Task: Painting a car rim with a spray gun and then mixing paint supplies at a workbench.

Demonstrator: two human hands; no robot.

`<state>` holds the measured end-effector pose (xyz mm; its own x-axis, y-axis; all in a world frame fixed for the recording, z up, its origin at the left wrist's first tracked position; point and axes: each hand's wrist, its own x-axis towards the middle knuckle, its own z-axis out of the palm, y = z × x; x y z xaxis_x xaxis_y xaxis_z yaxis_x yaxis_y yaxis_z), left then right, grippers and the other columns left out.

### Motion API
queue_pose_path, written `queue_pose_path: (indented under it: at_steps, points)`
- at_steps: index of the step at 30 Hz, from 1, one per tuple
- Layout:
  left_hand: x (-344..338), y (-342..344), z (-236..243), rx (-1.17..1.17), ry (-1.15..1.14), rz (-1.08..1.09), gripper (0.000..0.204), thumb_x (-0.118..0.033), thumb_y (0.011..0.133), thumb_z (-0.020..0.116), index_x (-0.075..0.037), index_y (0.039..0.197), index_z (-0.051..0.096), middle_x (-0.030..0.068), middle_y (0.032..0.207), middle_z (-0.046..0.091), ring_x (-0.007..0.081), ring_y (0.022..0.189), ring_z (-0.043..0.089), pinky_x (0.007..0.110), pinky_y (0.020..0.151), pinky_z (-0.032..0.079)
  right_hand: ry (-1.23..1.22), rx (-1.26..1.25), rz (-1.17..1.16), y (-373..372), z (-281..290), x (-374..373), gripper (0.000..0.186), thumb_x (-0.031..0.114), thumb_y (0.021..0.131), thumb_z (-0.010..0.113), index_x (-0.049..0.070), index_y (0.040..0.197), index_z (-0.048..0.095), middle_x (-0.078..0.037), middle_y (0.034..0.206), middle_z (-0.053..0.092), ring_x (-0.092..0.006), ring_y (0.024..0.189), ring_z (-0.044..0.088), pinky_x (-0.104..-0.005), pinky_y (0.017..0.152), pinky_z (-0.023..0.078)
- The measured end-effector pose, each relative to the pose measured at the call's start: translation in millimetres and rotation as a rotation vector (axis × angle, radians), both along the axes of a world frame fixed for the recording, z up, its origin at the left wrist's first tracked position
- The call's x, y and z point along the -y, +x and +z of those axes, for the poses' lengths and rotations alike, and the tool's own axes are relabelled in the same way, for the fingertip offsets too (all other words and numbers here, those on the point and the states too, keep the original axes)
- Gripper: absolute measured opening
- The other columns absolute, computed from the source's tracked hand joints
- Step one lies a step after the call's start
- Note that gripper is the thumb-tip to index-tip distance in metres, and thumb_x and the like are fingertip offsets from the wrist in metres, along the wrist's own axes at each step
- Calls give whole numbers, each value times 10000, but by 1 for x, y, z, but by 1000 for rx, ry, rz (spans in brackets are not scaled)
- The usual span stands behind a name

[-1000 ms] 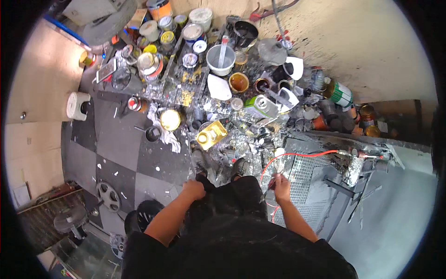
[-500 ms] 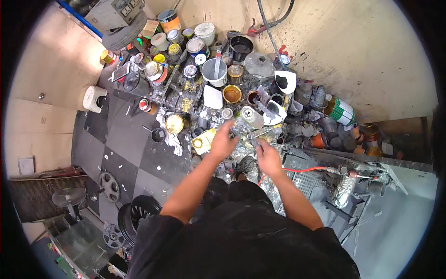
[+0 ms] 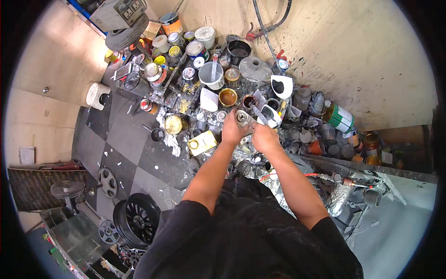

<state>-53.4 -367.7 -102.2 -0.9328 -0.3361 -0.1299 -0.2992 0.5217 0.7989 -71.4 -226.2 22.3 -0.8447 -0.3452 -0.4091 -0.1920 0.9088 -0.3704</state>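
A pale, translucent container (image 3: 242, 116) with a round fitting on its top is between my hands at the near edge of the cluttered bench. My left hand (image 3: 233, 129) is closed against its left side, thumb and fingers hidden in part. My right hand (image 3: 265, 138) is closed at its near right side, its fingertips close to those of the left. A small grey round pot (image 3: 221, 116) sits just left of the container, with an open tin of amber liquid (image 3: 228, 97) behind. A yellow jerrycan (image 3: 202, 142) lies to the left of my left wrist.
Behind stand a white bucket (image 3: 211, 76) with a stirring stick, a black paint pot (image 3: 239, 49) and several paint tins. White paper cups (image 3: 281, 86) are at the right, with a green-and-white tin (image 3: 341, 118) beyond. An orange hose (image 3: 302, 174) crosses near my right forearm.
Both hands have moved forward and closer together, onto the pale container. It now stands farther left in the picture. The view has shifted slightly.
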Motion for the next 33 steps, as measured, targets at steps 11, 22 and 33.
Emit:
queue_pose_path:
  at_steps: [11, 22, 33]
  points:
    - [-5, 0, -2, -29, -39, -115, 1096, -234, 704, 901, 31, 1572, 285, 293, 1556, 392, 461, 1445, 386, 497, 1210, 355, 155, 111, 204, -58, -15, 26, 215, 128, 857, 664, 14, 986, 793, -245, 1097, 745, -407, 1056, 721, -480, 938, 573]
    - [4, 0, -2, 11, -64, -147, 1210, -379, 676, 915, -11, 1603, 232, 254, 1574, 395, 417, 1455, 405, 455, 1206, 384, -156, -132, -35, -15, -29, 17, 283, 114, 924, 595, 11, 1132, 758, -271, 1072, 729, -443, 1010, 702, -501, 929, 551]
    - [8, -14, 16, 91, -73, -146, 1185, -311, 631, 947, -42, 1575, 283, 216, 1555, 443, 387, 1424, 463, 450, 1159, 445, -438, -53, -260, 8, -70, 3, 357, 115, 998, 587, 49, 1337, 678, -243, 1018, 746, -364, 910, 734, -441, 824, 552]
